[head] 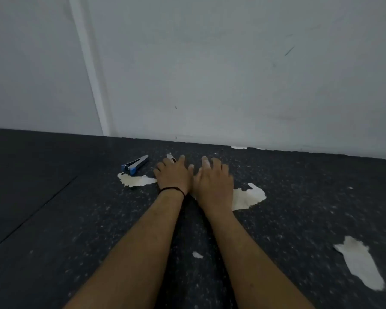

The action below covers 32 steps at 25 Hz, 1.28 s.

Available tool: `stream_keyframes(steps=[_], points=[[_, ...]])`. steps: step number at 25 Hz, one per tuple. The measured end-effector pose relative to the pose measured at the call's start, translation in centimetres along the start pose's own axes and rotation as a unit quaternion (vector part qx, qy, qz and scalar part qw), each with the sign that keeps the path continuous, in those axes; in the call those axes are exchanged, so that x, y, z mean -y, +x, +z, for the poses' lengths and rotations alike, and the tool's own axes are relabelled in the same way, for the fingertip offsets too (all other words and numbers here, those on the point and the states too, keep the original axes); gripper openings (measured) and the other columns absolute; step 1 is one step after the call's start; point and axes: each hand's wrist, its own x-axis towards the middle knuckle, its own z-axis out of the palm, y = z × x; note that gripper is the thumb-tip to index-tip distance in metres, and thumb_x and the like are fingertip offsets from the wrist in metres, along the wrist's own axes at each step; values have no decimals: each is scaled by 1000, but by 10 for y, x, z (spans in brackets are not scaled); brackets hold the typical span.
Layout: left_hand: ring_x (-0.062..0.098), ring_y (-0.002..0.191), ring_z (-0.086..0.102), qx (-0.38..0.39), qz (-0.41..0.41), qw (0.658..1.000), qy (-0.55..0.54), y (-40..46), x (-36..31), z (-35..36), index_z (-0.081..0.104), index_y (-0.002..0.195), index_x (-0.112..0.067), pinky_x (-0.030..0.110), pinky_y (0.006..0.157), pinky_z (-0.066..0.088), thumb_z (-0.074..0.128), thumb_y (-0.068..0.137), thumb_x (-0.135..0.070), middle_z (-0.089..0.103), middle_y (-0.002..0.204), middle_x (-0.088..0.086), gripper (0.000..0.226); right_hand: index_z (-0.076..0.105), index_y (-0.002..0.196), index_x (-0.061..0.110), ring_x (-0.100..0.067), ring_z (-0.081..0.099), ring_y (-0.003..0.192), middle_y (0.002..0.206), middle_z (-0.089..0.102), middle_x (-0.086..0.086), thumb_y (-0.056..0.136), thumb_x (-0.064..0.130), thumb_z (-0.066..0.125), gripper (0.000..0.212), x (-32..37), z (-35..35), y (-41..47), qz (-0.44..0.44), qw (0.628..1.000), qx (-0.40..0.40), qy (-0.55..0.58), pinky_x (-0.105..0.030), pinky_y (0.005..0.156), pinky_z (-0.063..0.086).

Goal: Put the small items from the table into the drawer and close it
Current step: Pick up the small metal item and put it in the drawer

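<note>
A blue and silver stapler lies on the dark speckled table near the far wall, left of my hands. My left hand lies palm down with fingers spread, a black band at its wrist. A small silver item pokes out from under its fingers; whether the hand grips it is unclear. My right hand lies palm down beside the left, fingers apart, and whatever may be beneath it is hidden. No drawer is in view.
The table's dark covering is torn in several places, showing pale patches. A white wall stands right behind the table's far edge. A seam runs across the table at the left.
</note>
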Motion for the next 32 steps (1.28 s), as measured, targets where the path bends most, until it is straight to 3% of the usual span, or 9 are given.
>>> stream_keyframes(steps=[4,7,10,13,17,23,26,29,32], points=[[30,103,55,-131,8,991,-36,5,9,6,70,101,-24,43,89,43,52,94,-24,67,108,9,20,49,139,16,-29,44,121,139,48,-11,99,21,34,43,-11,11,7,33,998,20,-45,-42,98,39],[32,103,56,-150,16,985,-87,-4,8,1,61,114,-22,41,86,42,53,90,-8,67,108,8,29,57,129,16,-30,46,119,131,55,-10,97,20,37,38,-11,15,9,43,996,39,-67,-43,99,37],[37,114,55,-117,19,989,-88,-5,11,-4,40,145,-12,45,95,44,55,92,-11,62,124,17,54,61,122,16,-30,47,116,126,58,-10,95,20,40,35,-11,12,8,52,996,35,-62,-43,98,38],[36,120,53,-79,26,993,-89,-14,15,-12,31,151,-5,43,101,43,56,95,-17,58,131,20,62,63,121,16,-30,48,116,124,60,-10,93,18,42,35,-12,9,8,63,997,39,-23,-43,98,38],[29,106,58,-89,47,980,-170,-52,8,-35,52,136,-13,38,89,46,48,101,-27,56,127,16,38,66,123,21,-26,51,116,124,63,-4,91,17,49,37,-17,-15,-1,94,990,-7,107,-41,97,44],[14,74,53,-123,117,957,-237,-106,-31,-48,62,88,-17,28,64,37,44,101,-38,60,83,-1,30,67,118,27,-20,53,112,121,61,1,90,23,55,31,-67,-75,-26,84,991,-95,52,-40,96,45],[22,66,58,-59,83,936,-338,-153,-80,-45,63,67,-9,31,59,37,44,95,-32,63,66,3,42,67,118,26,-23,54,111,122,60,-1,89,23,55,31,-110,-118,-62,121,984,-128,37,-43,98,43],[19,57,64,123,-13,867,-483,-206,-141,-49,67,79,-5,31,59,43,40,87,-35,71,69,9,41,66,119,26,-24,54,112,123,58,-1,90,23,54,32,-164,-165,-107,180,971,-158,8,-46,99,41],[18,46,54,238,27,839,-489,-259,-195,-51,66,79,-4,27,50,40,45,85,-31,70,68,10,35,67,119,25,-22,54,111,122,59,-1,90,22,53,33,-212,-209,-151,223,956,-191,-24,-45,99,41]])
